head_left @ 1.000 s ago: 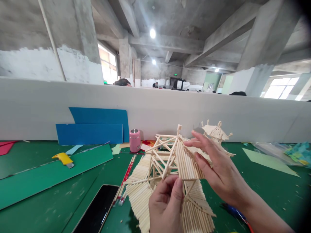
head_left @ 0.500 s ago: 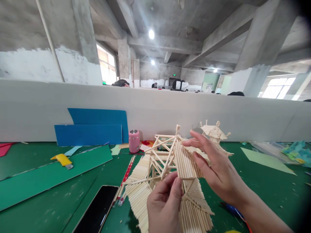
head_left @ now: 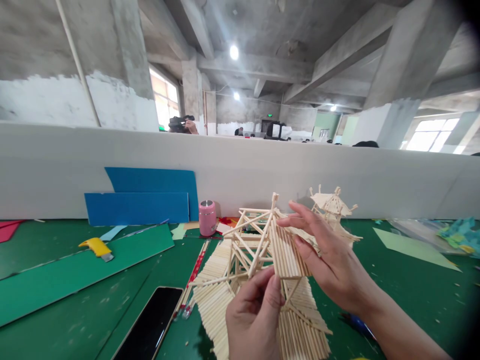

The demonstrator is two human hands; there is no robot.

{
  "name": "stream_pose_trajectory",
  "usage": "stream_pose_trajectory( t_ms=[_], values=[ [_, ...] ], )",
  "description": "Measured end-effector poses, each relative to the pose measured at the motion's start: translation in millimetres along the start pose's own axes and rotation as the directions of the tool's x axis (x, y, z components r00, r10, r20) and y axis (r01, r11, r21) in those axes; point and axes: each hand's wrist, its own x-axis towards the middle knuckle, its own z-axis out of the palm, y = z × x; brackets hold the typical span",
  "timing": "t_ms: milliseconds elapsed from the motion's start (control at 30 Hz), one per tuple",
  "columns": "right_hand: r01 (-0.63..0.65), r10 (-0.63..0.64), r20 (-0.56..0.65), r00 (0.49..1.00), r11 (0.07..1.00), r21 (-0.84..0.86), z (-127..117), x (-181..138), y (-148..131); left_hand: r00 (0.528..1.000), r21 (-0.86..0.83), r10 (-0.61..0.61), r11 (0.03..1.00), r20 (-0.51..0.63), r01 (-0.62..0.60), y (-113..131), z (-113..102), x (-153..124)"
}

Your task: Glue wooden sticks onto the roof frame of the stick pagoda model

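Observation:
A pavilion model [head_left: 217, 300] built of thin wooden sticks stands in front of me, its upper roof partly bare frame. One roof panel [head_left: 288, 250] of sticks laid side by side covers the upper right face. Low on that panel's corner, my left hand [head_left: 255, 312] pinches the edge between thumb and fingers. My right hand [head_left: 326, 250] is spread, its fingertips at the panel's right side; whether they press on it I cannot tell. Behind the right hand stands a smaller stick pavilion [head_left: 334, 205].
A black phone [head_left: 150, 320] lies left of the model, near red-wrapped sticks [head_left: 197, 265]. A yellow utility knife [head_left: 96, 247] rests on a green board [head_left: 138, 250]. A pink flask [head_left: 207, 218] and blue boards [head_left: 138, 209] stand by the white partition [head_left: 56, 170]. A blue tool [head_left: 358, 325] lies right.
My right hand has shifted slightly left and down along the roof panel. My left hand keeps its pinch. Beyond the partition, a person's hand and a dark device have come into view.

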Motion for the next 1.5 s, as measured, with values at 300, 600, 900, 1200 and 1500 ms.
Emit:
stream_pose_trajectory(
  t_ms=[300,600,900,1200,1500],
  values=[
    [0.049,-0.049,0.015,0.999,0.999,-0.006,1,7,-5,0.999,0.032,0.033,0.999,-0.031,-0.032,-3,-2,1],
    [0.054,-0.053,0.047,0.997,0.999,-0.009,4,12,-6,0.999,0.034,0.037,0.999,-0.035,-0.036,-2,-3,1],
    [0.059,-0.059,0.047,0.997,0.998,0.0,5,14,-6,0.999,0.024,0.024,0.999,-0.026,-0.024,-2,-2,0],
    [0.054,-0.053,0.04,0.998,0.998,-0.011,3,13,-5,0.999,0.023,0.024,0.999,-0.031,-0.023,-3,-3,1],
    [0.124,-0.122,0.067,0.99,0.992,-0.022,4,10,-6,0.998,0.007,-0.044,0.999,-0.046,0.044,1,-1,-1]
  ],
)
